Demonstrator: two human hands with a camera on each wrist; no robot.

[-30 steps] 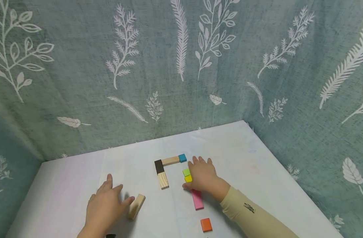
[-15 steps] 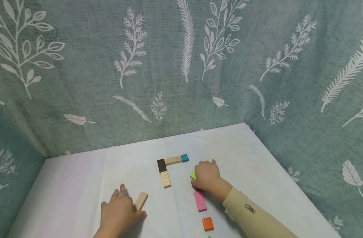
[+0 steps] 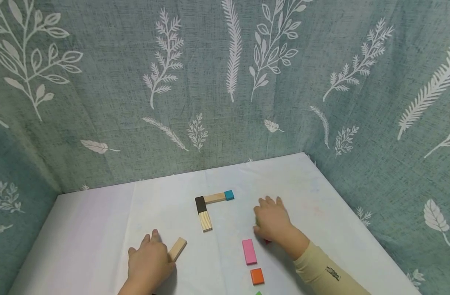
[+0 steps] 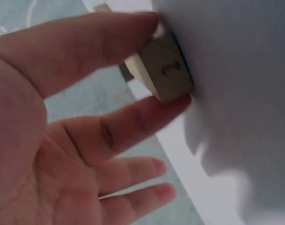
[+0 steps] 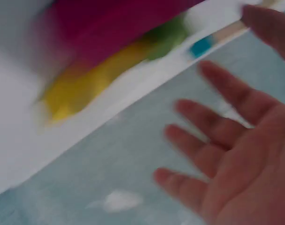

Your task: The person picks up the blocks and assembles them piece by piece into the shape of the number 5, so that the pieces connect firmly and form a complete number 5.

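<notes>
My left hand (image 3: 148, 262) pinches a plain wooden block (image 3: 177, 249) by its near end, low over the white table. In the left wrist view, thumb and index finger hold the wooden block (image 4: 168, 70), whose end carries a dark curved mark. My right hand (image 3: 274, 219) is spread low over the table at the right, covering several small blocks. A dark red edge (image 3: 267, 241) peeks out under it. The right wrist view shows, blurred, a magenta block (image 5: 119, 33), a yellow block (image 5: 69, 98) and a green block (image 5: 168, 40) beyond the straight fingers.
At mid-table, a dark block (image 3: 200, 204) joins a striped wooden block (image 3: 205, 221) and a plain wooden block (image 3: 215, 198) tipped by a blue block (image 3: 229, 195). A pink block (image 3: 249, 252) and an orange block (image 3: 257, 276) lie nearer. Patterned curtain (image 3: 195, 90) surrounds the table.
My left hand has come in and taken hold of the wooden block. My right hand has shifted right, and the green and yellow blocks have left their spot beyond the pink block.
</notes>
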